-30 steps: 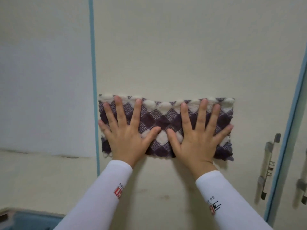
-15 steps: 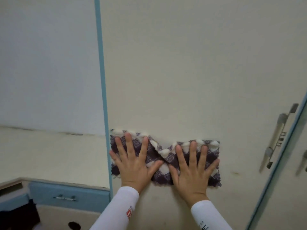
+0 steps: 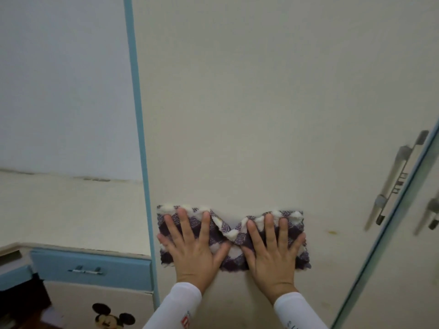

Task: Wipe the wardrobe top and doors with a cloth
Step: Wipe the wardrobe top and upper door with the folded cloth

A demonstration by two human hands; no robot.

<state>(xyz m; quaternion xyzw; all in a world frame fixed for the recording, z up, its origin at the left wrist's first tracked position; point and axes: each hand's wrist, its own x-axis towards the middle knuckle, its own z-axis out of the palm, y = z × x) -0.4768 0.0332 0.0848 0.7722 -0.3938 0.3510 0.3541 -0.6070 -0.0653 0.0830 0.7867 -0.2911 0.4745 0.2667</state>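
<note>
Low on the wardrobe door [image 3: 261, 115], by its left edge: cloth [image 3: 231, 236] pressed under left grip [image 3: 192, 252] and right grip [image 3: 273, 254], fingers straight, spread. Cloth bunched mid-span; likely leaves an unwiped streak, or slips.

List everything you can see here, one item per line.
wardrobe door: one, cream, centre
blue trim: one strip, door's left edge
cloth: one, purple-and-white checked, bunched in the middle, flat against the door
long door handle: one, silver, right
second door handle: one, silver, far right, partly cut off
stain: one, yellowish, right of the cloth
drawer: one, blue, lower left
Mickey Mouse sticker: one, black, below the drawer
left hand: fingers spread, pressing the cloth
right hand: fingers spread, pressing the cloth
</note>
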